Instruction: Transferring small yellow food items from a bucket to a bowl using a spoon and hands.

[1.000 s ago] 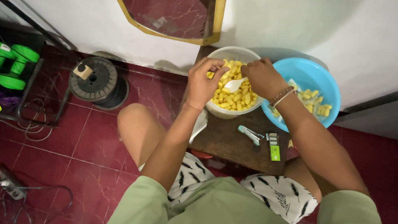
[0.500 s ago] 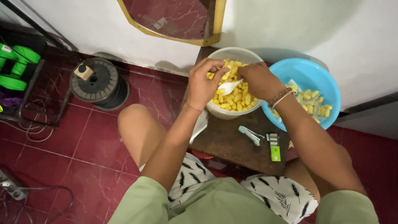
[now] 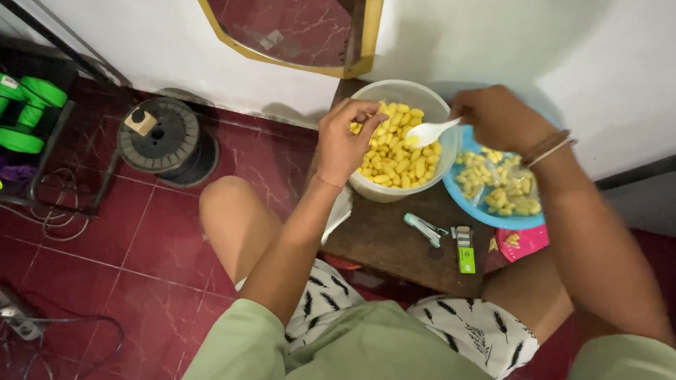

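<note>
Near the front edge of the dark wooden surface [image 3: 383, 243] lie a small grey stapler [image 3: 423, 229] and a green box [image 3: 466, 258]. Further back, the left hand [image 3: 347, 138] pinches the rim of the round white plastic bowl of smooth yellow snack pieces [image 3: 399, 150]. The right hand [image 3: 497, 118] is closed around a white plastic spoon [image 3: 431, 130], its tip over the pieces. Scooping goes best with the bowl held firm. At the right edge sits a blue plastic bowl [image 3: 473, 207].

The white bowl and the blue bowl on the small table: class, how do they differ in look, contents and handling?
The white bowl is deep, with loose yellow snack pieces; the blue bowl is shallower, and its pieces lie in clear bags. The right hand holds a white spoon over the white bowl and the left hand is at its rim; neither touches the blue bowl. Both stand on the wooden table, side by side.
</note>
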